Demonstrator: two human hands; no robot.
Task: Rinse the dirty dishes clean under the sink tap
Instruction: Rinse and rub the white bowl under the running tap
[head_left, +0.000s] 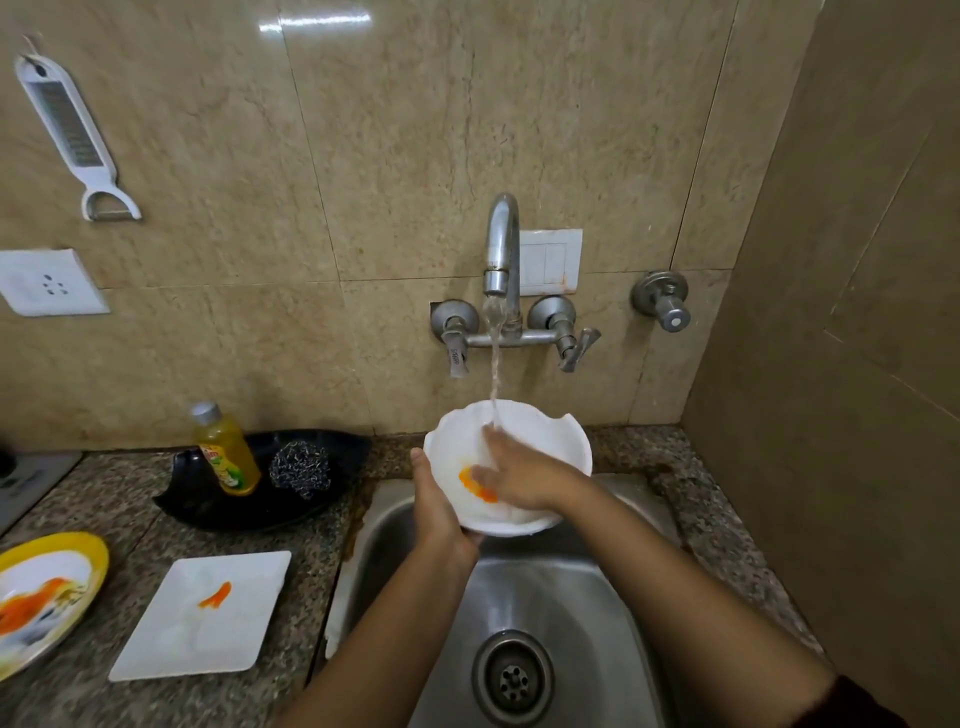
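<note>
Glossy beige wall tiles (363, 156) caught a light glare (317, 22) near the top. A white grater-peeler (72, 130) hung at left above a socket plate (49, 283). The speckled granite countertop (732, 525) met a side wall (841, 364) at right.

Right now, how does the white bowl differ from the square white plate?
The white bowl is deep with a wavy rim; the square white plate is flat. The bowl is held over the sink under the running tap; the plate lies on the counter. Both are white and carry an orange smear.
</note>
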